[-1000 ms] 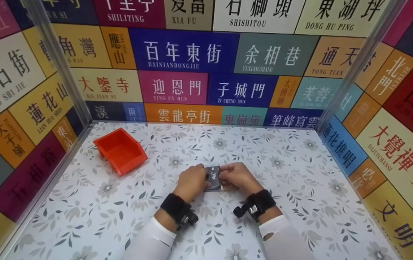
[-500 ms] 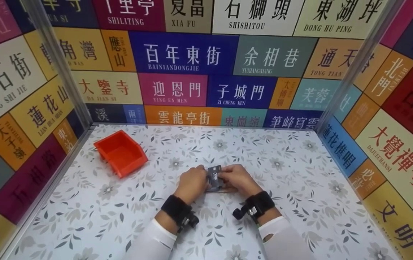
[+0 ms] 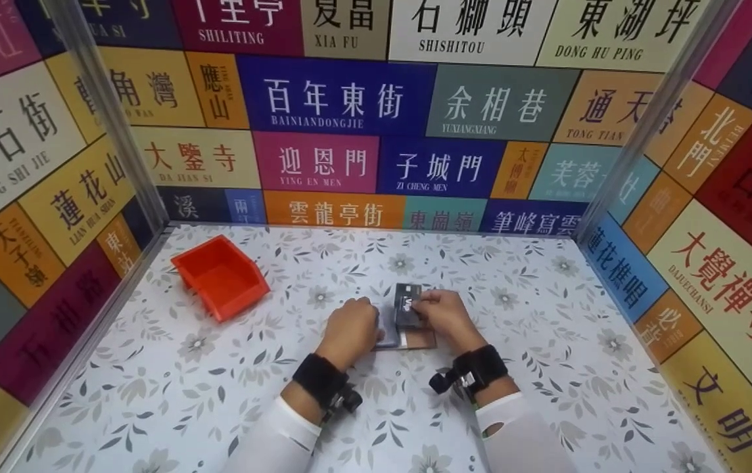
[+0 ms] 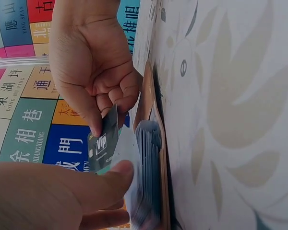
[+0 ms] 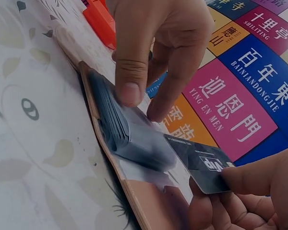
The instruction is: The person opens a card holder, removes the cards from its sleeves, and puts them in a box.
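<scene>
A card holder with a brown cover [image 3: 421, 339] and a stack of clear plastic sleeves [image 5: 117, 122] lies opened on the table. My left hand [image 3: 350, 332] pinches a sleeve between thumb and fingers, as the right wrist view shows. My right hand [image 3: 447, 315] grips a dark grey card [image 3: 407, 303] marked "VIP" by its right side, thumb on the printed face. The card is tilted above the holder's right part, its left edge close to the sleeves. Whether a corner still sits inside a sleeve, I cannot tell.
An orange-red plastic bin [image 3: 221, 276] stands at the back left of the flower-patterned table [image 3: 271, 394]. Walls covered with coloured sign panels [image 3: 336, 92] enclose the table at the back and both sides.
The right hand has drawn the card right and away from me, off the sleeves, uncovering the holder's brown right part. My left hand has stayed nearly in place; the bin has not moved.
</scene>
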Motion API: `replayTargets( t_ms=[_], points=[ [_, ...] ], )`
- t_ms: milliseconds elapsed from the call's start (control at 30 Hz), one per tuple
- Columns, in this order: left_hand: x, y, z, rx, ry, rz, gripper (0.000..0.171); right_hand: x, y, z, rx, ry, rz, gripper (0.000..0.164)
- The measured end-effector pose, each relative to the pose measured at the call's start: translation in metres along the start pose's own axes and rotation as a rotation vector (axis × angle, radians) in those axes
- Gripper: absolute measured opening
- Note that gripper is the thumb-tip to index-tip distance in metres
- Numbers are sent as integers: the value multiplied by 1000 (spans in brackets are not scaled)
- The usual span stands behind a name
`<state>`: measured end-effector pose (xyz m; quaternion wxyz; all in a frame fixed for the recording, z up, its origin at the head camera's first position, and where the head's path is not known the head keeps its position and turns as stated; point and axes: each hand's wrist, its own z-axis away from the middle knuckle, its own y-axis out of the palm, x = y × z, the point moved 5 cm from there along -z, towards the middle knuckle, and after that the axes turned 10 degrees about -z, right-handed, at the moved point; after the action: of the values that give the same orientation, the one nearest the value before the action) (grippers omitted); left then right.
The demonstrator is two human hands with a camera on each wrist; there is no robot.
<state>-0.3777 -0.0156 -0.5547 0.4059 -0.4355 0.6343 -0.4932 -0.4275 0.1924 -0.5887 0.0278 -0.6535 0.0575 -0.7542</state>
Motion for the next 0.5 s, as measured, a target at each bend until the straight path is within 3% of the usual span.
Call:
replayTargets(
  t_ms=[233, 333, 500],
  points=[
    [3, -7, -7, -120, -82, 219, 14, 6, -1, -2, -52, -25, -83, 21],
    [5, -10, -8, -170, -91, 309, 17, 7, 3, -1, 8, -35, -133, 20],
    [7, -10, -11, -196, -92, 425, 25, 9, 12, 4, 132, -57, -158, 15]
  ],
)
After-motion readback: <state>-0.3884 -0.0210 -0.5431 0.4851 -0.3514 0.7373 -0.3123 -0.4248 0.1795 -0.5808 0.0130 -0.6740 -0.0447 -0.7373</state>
